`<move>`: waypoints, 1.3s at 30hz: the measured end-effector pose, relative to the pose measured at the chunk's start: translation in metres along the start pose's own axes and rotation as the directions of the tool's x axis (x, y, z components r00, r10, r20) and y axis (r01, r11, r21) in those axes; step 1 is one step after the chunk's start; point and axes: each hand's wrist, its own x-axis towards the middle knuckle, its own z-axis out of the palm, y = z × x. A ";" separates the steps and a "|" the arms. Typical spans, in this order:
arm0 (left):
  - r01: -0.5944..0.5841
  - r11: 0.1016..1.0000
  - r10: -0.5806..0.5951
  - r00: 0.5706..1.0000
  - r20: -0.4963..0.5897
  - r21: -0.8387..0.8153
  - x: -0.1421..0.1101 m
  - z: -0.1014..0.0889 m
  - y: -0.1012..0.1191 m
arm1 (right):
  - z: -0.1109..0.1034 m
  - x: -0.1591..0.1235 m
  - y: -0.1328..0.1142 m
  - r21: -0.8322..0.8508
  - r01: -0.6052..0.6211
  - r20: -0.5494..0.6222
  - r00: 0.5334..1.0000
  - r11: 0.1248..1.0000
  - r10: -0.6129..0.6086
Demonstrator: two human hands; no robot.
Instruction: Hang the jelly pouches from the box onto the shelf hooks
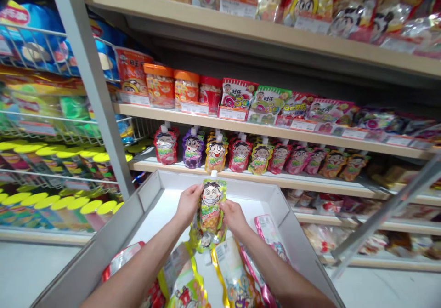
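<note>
Upright between my two hands is a yellow-green spouted jelly pouch (211, 209) with a cartoon face and a white cap. The fingers of my left hand (189, 203) pinch its left edge, and those of my right hand (234, 215) pinch its right edge. Another yellow-green pouch (206, 241) shows just below it, partly hidden. Under my forearms, a white cardboard box (280, 197) contains several more pouches, among them a yellow-edged pouch (230, 264), a pink pouch (270, 234) and a red pouch (120, 257).
Beyond the box, a shelf (262, 175) carries a row of spouted pouches (240, 154) in several colours. Candy bags (268, 103) and orange-lidded jars (159, 85) stand one level higher. A grey post (91, 78) rises at left, beside yellow-lidded canisters (55, 156). A slanted metal bar (389, 207) crosses at right.
</note>
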 end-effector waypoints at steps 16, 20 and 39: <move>0.195 0.911 -0.316 0.896 0.311 0.364 -0.012 -0.041 0.035 | 0.021 0.005 -0.041 0.104 -0.099 -0.008 0.995 0.990 0.100; 0.232 0.919 -0.312 0.923 0.226 0.320 -0.014 -0.055 0.029 | 0.032 0.011 -0.041 0.145 -0.074 -0.039 0.996 0.987 0.080; -0.152 0.761 0.013 0.976 0.219 0.630 -0.009 -0.084 0.048 | 0.057 0.013 -0.054 0.014 -0.022 0.063 0.998 1.000 0.021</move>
